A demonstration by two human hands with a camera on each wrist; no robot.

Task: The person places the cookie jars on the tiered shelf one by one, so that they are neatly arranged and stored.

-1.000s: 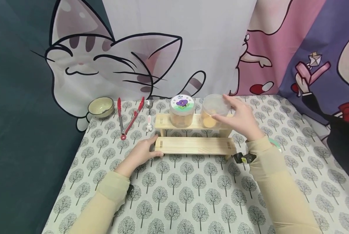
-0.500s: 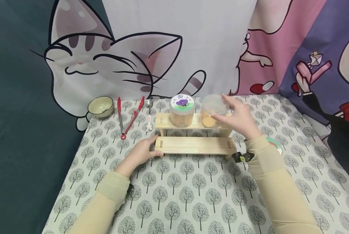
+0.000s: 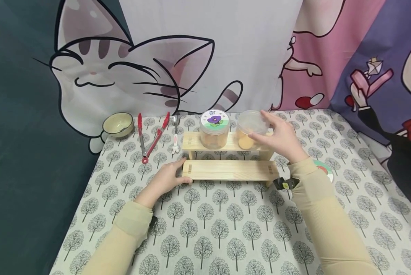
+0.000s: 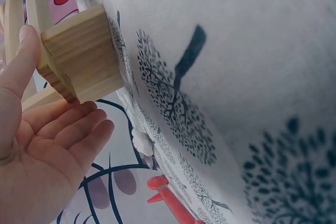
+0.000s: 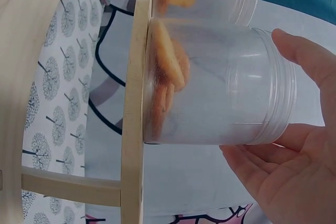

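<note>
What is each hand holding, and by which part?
The right hand holds the lidless jar near its top; the left hand holds the lower wooden shelf by its left end.

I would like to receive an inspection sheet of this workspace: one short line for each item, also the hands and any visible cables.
Surface: tree-print cloth under the rack.
Job's things: two-tier wooden rack; on its upper tier, lidded jar and seemingly lidless jar, both containing orange pieces.
Clutter: bowl, tongs and spoon at left; green-edged disc at right, partly hidden.
Left hand: grips rack's left end.
Right hand: holds lidless jar near its rim.
Cables: nothing seen.
Surroundings: cartoon-printed curtains.
</note>
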